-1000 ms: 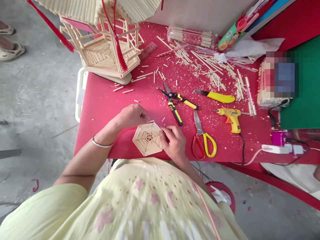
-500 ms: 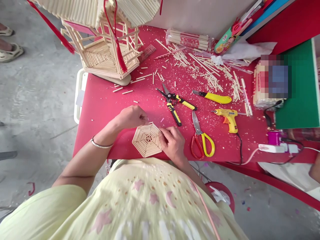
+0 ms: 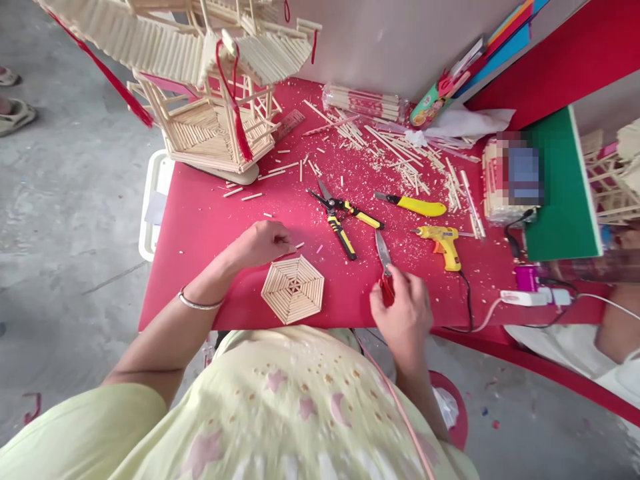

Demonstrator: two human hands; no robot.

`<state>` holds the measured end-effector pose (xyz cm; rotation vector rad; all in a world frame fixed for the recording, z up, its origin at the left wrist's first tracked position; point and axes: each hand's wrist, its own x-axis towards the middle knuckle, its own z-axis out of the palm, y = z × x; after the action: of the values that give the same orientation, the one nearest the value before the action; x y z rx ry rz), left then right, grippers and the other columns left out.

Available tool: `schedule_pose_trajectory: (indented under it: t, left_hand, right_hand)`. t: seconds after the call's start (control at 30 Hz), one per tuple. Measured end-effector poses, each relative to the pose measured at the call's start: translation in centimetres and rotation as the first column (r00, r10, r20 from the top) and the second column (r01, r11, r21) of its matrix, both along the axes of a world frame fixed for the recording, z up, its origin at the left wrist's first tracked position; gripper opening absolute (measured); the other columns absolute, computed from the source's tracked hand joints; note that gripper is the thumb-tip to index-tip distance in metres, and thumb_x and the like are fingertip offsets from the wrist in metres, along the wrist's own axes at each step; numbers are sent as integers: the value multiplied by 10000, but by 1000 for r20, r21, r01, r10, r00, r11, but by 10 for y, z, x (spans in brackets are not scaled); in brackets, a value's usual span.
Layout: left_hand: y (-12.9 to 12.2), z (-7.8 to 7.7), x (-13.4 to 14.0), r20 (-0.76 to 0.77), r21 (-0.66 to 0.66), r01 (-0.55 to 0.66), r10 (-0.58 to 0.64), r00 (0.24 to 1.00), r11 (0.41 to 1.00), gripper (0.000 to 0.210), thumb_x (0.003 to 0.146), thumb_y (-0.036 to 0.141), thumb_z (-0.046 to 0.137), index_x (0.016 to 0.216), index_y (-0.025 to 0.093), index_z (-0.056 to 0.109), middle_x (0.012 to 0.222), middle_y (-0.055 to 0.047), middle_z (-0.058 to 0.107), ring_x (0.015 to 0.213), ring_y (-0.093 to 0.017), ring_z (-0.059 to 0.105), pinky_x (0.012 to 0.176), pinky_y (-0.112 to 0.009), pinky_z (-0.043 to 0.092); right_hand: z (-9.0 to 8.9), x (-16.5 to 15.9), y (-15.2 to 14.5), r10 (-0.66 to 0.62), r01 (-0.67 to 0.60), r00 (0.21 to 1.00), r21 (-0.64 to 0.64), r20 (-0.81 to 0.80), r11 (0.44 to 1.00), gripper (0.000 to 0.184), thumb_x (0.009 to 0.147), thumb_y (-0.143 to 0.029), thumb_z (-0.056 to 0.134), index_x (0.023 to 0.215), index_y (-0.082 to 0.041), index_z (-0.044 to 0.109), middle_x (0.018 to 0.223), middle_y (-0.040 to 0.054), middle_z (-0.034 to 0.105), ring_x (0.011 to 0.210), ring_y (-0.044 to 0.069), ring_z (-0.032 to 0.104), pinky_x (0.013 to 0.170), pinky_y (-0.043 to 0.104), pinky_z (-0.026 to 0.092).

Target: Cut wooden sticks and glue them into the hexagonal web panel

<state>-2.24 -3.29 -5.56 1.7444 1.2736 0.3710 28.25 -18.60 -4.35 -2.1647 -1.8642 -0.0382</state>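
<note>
My left hand (image 3: 260,243) is closed in a pinch on a short wooden stick (image 3: 299,246), which pokes out past the fingertips just above the hexagon panel. This hexagon panel (image 3: 293,290), built of thin sticks in rings, lies flat near the table's front edge, touched by neither hand. Over the scissors (image 3: 383,250) is my right hand (image 3: 403,307), thumb and fingers apart around the red handle. It covers the yellow handle, and the scissors still lie on the table.
Pliers (image 3: 343,220), a yellow utility knife (image 3: 420,205) and a corded glue gun (image 3: 443,245) lie beyond my hands. Loose sticks (image 3: 400,150) and shavings cover the back. A stick pavilion model (image 3: 210,133) with red tassels stands at the back left of the red table (image 3: 200,220).
My right hand has let go of the hexagon panel and moved right to the scissors. My left hand stays near the panel's top edge. The view has shifted slightly.
</note>
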Motion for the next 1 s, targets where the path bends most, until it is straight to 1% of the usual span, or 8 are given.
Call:
schedule_pose_trajectory:
  t: [0.1, 0.23, 0.33, 0.43, 0.6, 0.7, 0.8, 1.0]
  left_hand:
    - [-1, 2, 2, 195, -43, -21, 29, 980, 999, 200, 810, 353, 696, 768, 157, 705, 616, 5, 610, 531, -87, 469, 503, -222, 339]
    - [-5, 10, 8, 436, -221, -44, 139, 889, 974, 252, 840, 403, 735, 833, 159, 674, 573, 22, 564, 493, -80, 461, 474, -215, 344]
    - [-8, 12, 12, 549, -269, -110, 246, 799, 957, 318, 790, 416, 806, 937, 158, 693, 632, 14, 602, 492, -68, 451, 456, -205, 344]
    - [-10, 9, 16, 606, -281, -170, 312, 732, 945, 425, 774, 442, 832, 1072, 159, 726, 726, -11, 657, 506, -62, 453, 454, -204, 355]
    - [-16, 3, 21, 631, -242, -288, 376, 679, 927, 427, 775, 456, 845, 1087, 172, 781, 726, -13, 664, 520, -62, 444, 478, -215, 383]
    - [-20, 3, 23, 620, -120, -372, 362, 696, 920, 383, 800, 473, 823, 1065, 196, 809, 757, -24, 670, 569, -84, 478, 516, -230, 419]
    - [-23, 7, 25, 605, -19, -405, 333, 724, 914, 325, 850, 485, 772, 1031, 220, 821, 802, -36, 681, 601, -99, 493, 526, -234, 430]
    - [-25, 14, 27, 675, 80, -469, 298, 675, 880, 187, 888, 361, 761, 1014, 242, 829, 815, -21, 642, 616, -85, 496, 532, -216, 435]
  right_hand:
    - [0, 29, -11, -66, 93, 986, -179, 152, 980, 579, 892, -348, 611, 1450, -205, 552, 1151, 148, 634, 1032, 317, 640, 835, 414, 529]
    - [-5, 43, -10, -73, 122, 981, -279, 180, 953, 664, 857, -313, 612, 1501, -197, 500, 1102, 139, 644, 888, 273, 663, 716, 357, 511]
    - [-2, 49, -6, -125, 160, 984, -321, 126, 934, 719, 855, -335, 627, 1539, -187, 462, 965, 119, 692, 772, 276, 670, 656, 364, 492]
    - [6, 46, -4, -163, 148, 986, -259, -39, 954, 685, 885, -452, 639, 1512, -218, 494, 884, 120, 708, 785, 326, 683, 664, 422, 509]
    - [21, -13, 15, 58, -42, 890, 44, -453, 998, 685, 892, -529, 660, 1475, -248, 435, 1078, 109, 667, 979, 299, 665, 835, 445, 564]
    - [30, -61, 42, 266, -221, 877, 156, -399, 963, 537, 914, -435, 663, 1381, -220, 507, 1085, 108, 659, 983, 274, 639, 884, 429, 540]
    - [38, -92, 65, 343, -337, 895, 71, -286, 939, 537, 919, -322, 631, 1422, -185, 497, 1126, 141, 647, 1058, 305, 618, 895, 425, 522]
    - [44, -107, 79, 309, -328, 921, -47, -236, 943, 560, 917, -250, 584, 1460, -181, 466, 1159, 148, 629, 1071, 314, 612, 841, 398, 515]
